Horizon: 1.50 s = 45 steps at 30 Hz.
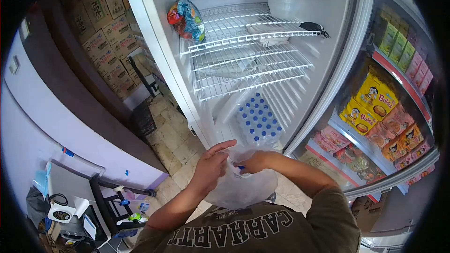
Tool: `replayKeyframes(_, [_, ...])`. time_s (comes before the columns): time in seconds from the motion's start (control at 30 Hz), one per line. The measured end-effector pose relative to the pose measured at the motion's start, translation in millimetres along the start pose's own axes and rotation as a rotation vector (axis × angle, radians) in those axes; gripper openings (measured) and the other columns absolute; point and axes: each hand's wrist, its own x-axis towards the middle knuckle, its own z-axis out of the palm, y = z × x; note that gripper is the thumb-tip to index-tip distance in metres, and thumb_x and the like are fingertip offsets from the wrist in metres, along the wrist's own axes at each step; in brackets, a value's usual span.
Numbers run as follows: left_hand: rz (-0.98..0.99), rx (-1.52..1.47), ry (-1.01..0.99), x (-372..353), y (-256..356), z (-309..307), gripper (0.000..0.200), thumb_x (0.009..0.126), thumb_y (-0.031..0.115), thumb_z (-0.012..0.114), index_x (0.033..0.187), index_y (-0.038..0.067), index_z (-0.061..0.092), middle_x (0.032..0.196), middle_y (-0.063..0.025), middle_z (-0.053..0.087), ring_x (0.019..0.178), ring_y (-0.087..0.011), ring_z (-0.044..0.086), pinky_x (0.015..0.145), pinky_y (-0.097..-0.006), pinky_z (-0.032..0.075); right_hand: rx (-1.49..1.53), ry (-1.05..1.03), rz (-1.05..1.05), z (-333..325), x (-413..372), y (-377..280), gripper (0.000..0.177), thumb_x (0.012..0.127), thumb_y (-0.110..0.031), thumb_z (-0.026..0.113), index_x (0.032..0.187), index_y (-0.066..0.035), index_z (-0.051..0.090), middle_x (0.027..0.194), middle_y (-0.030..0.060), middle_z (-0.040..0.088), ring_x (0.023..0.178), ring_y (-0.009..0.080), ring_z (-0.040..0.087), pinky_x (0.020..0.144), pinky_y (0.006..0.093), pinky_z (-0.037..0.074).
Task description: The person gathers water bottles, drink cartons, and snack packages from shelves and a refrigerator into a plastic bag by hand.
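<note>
In front of my chest hangs a translucent white plastic bag point(246, 187). My left hand point(212, 167) is closed on the left side of its rim, with one finger pointing away. My right hand point(253, 161) reaches into the bag's mouth, its fingers closed around a small blue thing point(240, 167), perhaps a bottle cap. The rest of what it holds is hidden by the bag. Just beyond my hands, a pack of blue-capped bottles point(258, 117) stands at the bottom of the open fridge point(159, 56).
White wire shelves point(251, 77) hold a colourful cloth bundle point(186, 18), clear containers point(280, 3) and a dark item point(313, 27). The glass door point(375, 93) stands at the right, noodle packs behind it. Cartons point(105, 37) are stacked left; a cluttered table point(72, 182) is lower left.
</note>
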Motion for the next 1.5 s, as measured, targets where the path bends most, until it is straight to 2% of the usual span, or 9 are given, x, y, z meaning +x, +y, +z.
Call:
replayKeyframes(0.17, [0.013, 0.002, 0.035, -2, 6, -10, 0.029, 0.091, 0.012, 0.044, 0.116, 0.002, 0.054, 0.055, 0.0093, 0.030, 0.046, -0.0026, 0.026, 0.043, -0.0190, 0.022, 0.015, 0.217, 0.010, -5, -33, -21, 0.023, 0.072, -0.017, 0.060, 0.092, -0.006, 0.057, 0.102, 0.0137, 0.053, 0.079, 0.0349, 0.059, 0.068, 0.0438, 0.047])
replayKeyframes(0.47, [0.120, 0.054, 0.090, -12, 14, -18, 0.030, 0.093, 0.033, 0.049, 0.096, 0.006, 0.062, 0.053, 0.0085, 0.031, 0.047, -0.0045, 0.026, 0.046, -0.0210, 0.024, 0.121, 1.534, -0.122, -156, -214, -103, 0.022, 0.067, -0.003, 0.066, 0.087, -0.003, 0.056, 0.086, 0.0027, 0.044, 0.070, 0.0099, 0.043, 0.056, 0.0218, 0.035])
replayKeyframes(0.6, [0.158, -0.111, 0.253, -14, 20, -19, 0.027, 0.093, 0.029, 0.049, 0.094, 0.005, 0.061, 0.053, 0.0080, 0.031, 0.044, -0.0040, 0.027, 0.043, -0.0202, 0.023, -0.057, 1.905, -0.081, -197, -190, -100, 0.023, 0.073, -0.001, 0.064, 0.093, -0.002, 0.053, 0.092, 0.0053, 0.043, 0.076, 0.0106, 0.045, 0.061, 0.0165, 0.035])
replayKeyframes(0.77, [0.230, -0.140, 0.345, -28, 37, 1, 0.023, 0.093, 0.025, 0.048, 0.096, 0.004, 0.059, 0.055, 0.0075, 0.032, 0.043, -0.0041, 0.027, 0.040, -0.0194, 0.022, -0.428, 1.947, -0.203, -274, -69, -36, 0.024, 0.071, -0.007, 0.067, 0.091, -0.003, 0.054, 0.091, 0.0142, 0.050, 0.076, 0.0293, 0.054, 0.065, 0.0370, 0.046])
replayKeyframes(1.0, [0.333, -0.216, 0.562, -34, 49, 27, 0.027, 0.093, 0.027, 0.049, 0.094, 0.003, 0.060, 0.053, 0.0071, 0.032, 0.043, -0.0040, 0.027, 0.039, -0.0186, 0.023, -0.185, 1.651, -0.235, -286, 35, -21, 0.021, 0.072, -0.007, 0.066, 0.090, -0.005, 0.055, 0.091, 0.0116, 0.051, 0.076, 0.0301, 0.056, 0.068, 0.0366, 0.044])
replayKeyframes(1.3, [0.318, -0.211, 0.487, -21, 44, 23, 0.025, 0.093, 0.023, 0.048, 0.095, 0.001, 0.058, 0.056, 0.0057, 0.038, 0.044, -0.0044, 0.032, 0.039, -0.0188, 0.023, -0.297, 1.508, -0.250, -238, -34, -48, 0.022, 0.073, -0.006, 0.063, 0.094, -0.005, 0.056, 0.102, 0.0119, 0.055, 0.082, 0.0313, 0.057, 0.081, 0.0362, 0.041])
replayKeyframes(1.33, [0.313, -0.215, 0.472, -18, 44, 23, 0.025, 0.093, 0.023, 0.048, 0.095, 0.001, 0.058, 0.056, 0.0060, 0.038, 0.044, -0.0044, 0.031, 0.039, -0.0191, 0.023, -0.015, 1.352, -0.357, -208, -49, -52, 0.018, 0.075, -0.005, 0.061, 0.092, -0.004, 0.056, 0.093, 0.0116, 0.059, 0.082, 0.0312, 0.059, 0.074, 0.0359, 0.045])
replayKeyframes(1.4, [0.308, -0.174, 0.430, -13, 44, 25, 0.025, 0.093, 0.024, 0.048, 0.095, 0.001, 0.058, 0.055, 0.0064, 0.036, 0.044, -0.0044, 0.030, 0.039, -0.0193, 0.023, 0.288, 0.394, -0.491, -167, -77, -58, 0.013, 0.076, -0.012, 0.057, 0.086, -0.004, 0.055, 0.082, 0.0111, 0.060, 0.074, 0.0303, 0.060, 0.066, 0.0417, 0.047])
replayKeyframes(1.5, [0.251, -0.130, 0.329, 1, 38, 38, 0.025, 0.093, 0.025, 0.048, 0.095, 0.002, 0.059, 0.054, 0.0070, 0.033, 0.044, -0.0044, 0.028, 0.040, -0.0195, 0.023, 0.089, 0.198, -0.195, -90, -23, -46, 0.019, 0.079, -0.019, 0.050, 0.089, -0.004, 0.057, 0.087, 0.0159, 0.061, 0.080, 0.0328, 0.061, 0.071, 0.0432, 0.047])
